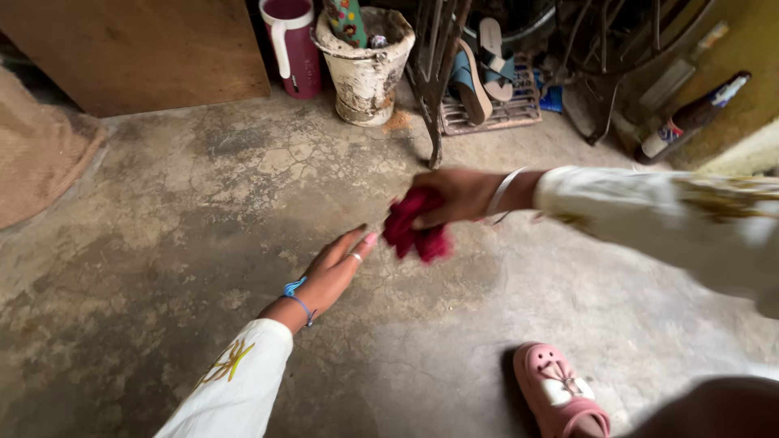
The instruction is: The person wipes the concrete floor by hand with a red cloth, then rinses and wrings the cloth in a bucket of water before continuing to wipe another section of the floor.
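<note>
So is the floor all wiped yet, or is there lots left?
Hard to say how much is done: the concrete floor looks blotchy and stained all over, with no clearly cleaner patch. In hand now: the right hand grips a bunched dark red cloth just above the floor, while the left hand rests flat on it. The orange dust by the white pot is untouched.

The concrete floor (187, 243) lies open to the left and front of both hands. Passage ahead is blocked by a wooden board (138, 49), a maroon jug (292, 49), a plaster-crusted bucket (365, 65) and an iron stand (434, 81). A pink clog (560, 393) occupies the near right.
</note>
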